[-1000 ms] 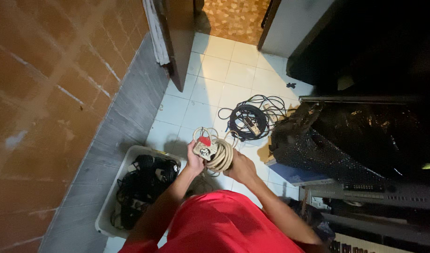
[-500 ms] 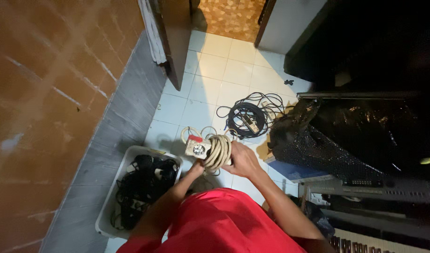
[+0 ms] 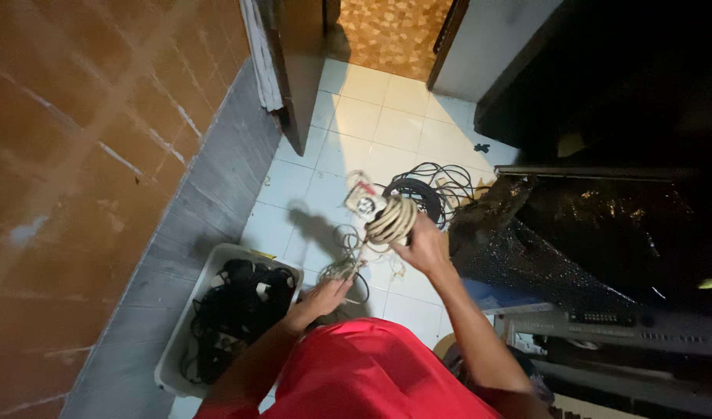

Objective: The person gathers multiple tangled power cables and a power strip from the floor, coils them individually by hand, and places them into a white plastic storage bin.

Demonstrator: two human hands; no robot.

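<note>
Above white floor tiles [image 3: 348,116], right hand [image 3: 424,247] grips beige coiled cord [image 3: 391,219] with white power strip [image 3: 363,199]; left hand [image 3: 323,296] loosely pinches its tangled end [image 3: 342,268] beside grey bin [image 3: 187,320].

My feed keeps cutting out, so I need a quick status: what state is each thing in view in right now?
Cream cable coil: wound up, held in the air.
Socket block: hanging off the coil's end, lifted.
Right hand: closed around the coil.
Left hand: low, fingers on thin loose wires.
Grey tub: on the floor, full of black cables.
Black cable bundle: lying loosely coiled on the tiles.
Door: open.
</note>
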